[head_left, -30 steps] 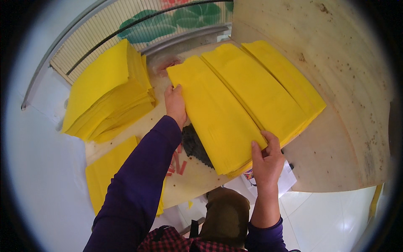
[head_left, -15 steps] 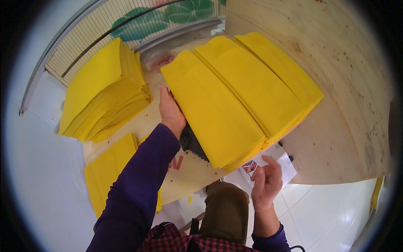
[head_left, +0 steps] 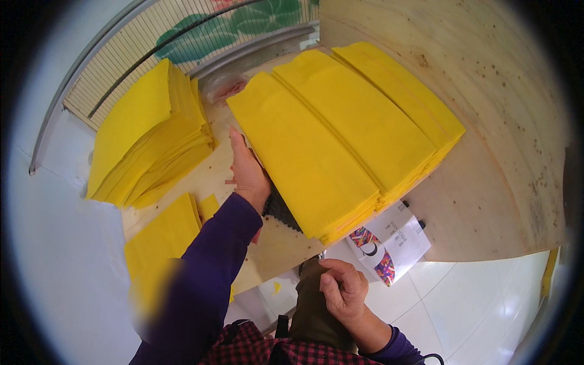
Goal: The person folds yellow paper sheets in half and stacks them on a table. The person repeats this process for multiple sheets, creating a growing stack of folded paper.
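Note:
Three side-by-side piles of folded yellow fabric (head_left: 322,152) lie on a wooden table (head_left: 274,255). My left hand (head_left: 248,170) is open, its fingers stretched along the left side of the nearest pile. A thin reddish strip (head_left: 230,181) shows beside that palm; whether the hand holds it I cannot tell. Dark zigzag-edged cloth (head_left: 280,210) sticks out beneath the pile, next to my left wrist. Below the table's front edge, over my knee, my right hand (head_left: 345,293) has its fingers curled in, with nothing visible in them.
A taller yellow fabric stack (head_left: 137,121) stands at the far left, and a lower yellow pile (head_left: 161,234) lies nearer, partly behind my left forearm. A clear plastic bag (head_left: 224,88) sits at the back. Wooden board (head_left: 480,121) rises on the right. Below is a white printed box (head_left: 398,234).
My right hand has moved left and down, away from the fabric's front corner, uncovering more of the white box. My left hand stays against the pile. The view has shifted slightly.

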Tool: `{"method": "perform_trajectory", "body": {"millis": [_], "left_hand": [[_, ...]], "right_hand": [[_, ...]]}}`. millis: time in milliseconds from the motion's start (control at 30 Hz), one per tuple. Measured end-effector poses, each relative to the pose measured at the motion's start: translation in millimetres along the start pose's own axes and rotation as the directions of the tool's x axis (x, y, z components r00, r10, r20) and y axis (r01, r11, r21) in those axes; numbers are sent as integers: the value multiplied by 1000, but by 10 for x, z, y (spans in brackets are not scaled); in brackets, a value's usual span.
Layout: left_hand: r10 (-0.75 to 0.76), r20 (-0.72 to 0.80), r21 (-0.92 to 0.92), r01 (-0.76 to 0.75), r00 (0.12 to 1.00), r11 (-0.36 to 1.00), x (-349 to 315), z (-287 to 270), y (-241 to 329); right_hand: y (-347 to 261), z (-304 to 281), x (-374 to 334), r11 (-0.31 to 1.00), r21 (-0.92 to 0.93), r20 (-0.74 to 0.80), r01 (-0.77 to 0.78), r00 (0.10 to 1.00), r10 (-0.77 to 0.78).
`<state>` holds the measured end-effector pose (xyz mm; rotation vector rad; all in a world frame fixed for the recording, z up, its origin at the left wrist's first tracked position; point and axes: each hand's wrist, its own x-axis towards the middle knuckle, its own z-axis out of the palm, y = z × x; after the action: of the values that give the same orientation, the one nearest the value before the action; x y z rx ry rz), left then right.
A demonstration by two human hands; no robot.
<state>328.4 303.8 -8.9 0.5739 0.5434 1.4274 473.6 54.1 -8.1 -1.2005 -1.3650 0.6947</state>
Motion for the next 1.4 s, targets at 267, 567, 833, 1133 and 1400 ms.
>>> {"method": "perform_trajectory", "body": {"millis": [267,567,833,1133,1400], "left_hand": [[164,69,158,-173,984,972,-14,35,-208],[162,-20,322,-147,987,935,-183,40,-192],[213,-79,613,-121,974,781,-407,-48,14],[63,57,361,-79,996,929,46,-65,-21],[106,-73,277,-82,992,957,202,-54,-83]], "right_hand": [[29,13,-8,998,43,2,-52,999,52],[-1,1,-10,996,25,14,-83,996,83],[-128,-256,173,975,-57,32,214,977,-212],[-55,-938,1832,595,-719,182,359,923,-338],[350,-746,2402,378,-904,263,201,958,118]]}}
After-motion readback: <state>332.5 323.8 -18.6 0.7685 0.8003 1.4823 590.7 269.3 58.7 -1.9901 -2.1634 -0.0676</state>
